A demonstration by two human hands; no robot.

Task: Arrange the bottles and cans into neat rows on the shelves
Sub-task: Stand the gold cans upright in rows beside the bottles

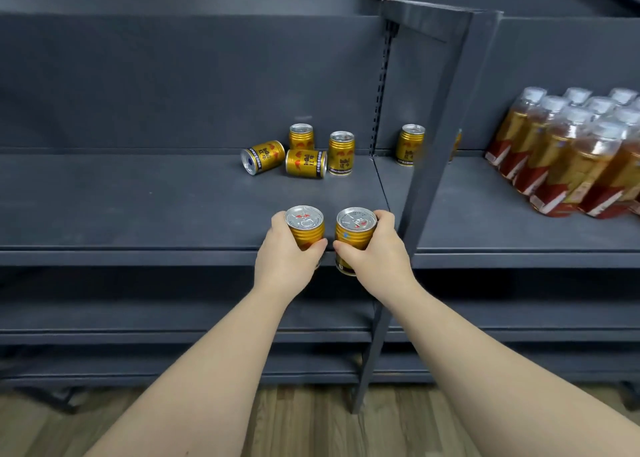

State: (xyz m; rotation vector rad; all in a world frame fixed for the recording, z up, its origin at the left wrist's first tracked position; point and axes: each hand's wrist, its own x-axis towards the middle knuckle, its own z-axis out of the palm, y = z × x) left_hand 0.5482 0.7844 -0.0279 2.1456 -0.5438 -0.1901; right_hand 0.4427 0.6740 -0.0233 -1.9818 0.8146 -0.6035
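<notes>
My left hand grips an upright gold can at the front edge of the dark shelf. Beside it my right hand grips a second upright gold can, which hangs just over the shelf's front lip. Further back on the shelf two gold cans lie on their sides, and two stand upright. Another upright can stands past the shelf joint, partly behind the post.
A slanted dark metal post crosses in front of the shelf right of my hands. Several amber bottles with white caps stand in rows at the right. Lower shelves and a wood floor lie below.
</notes>
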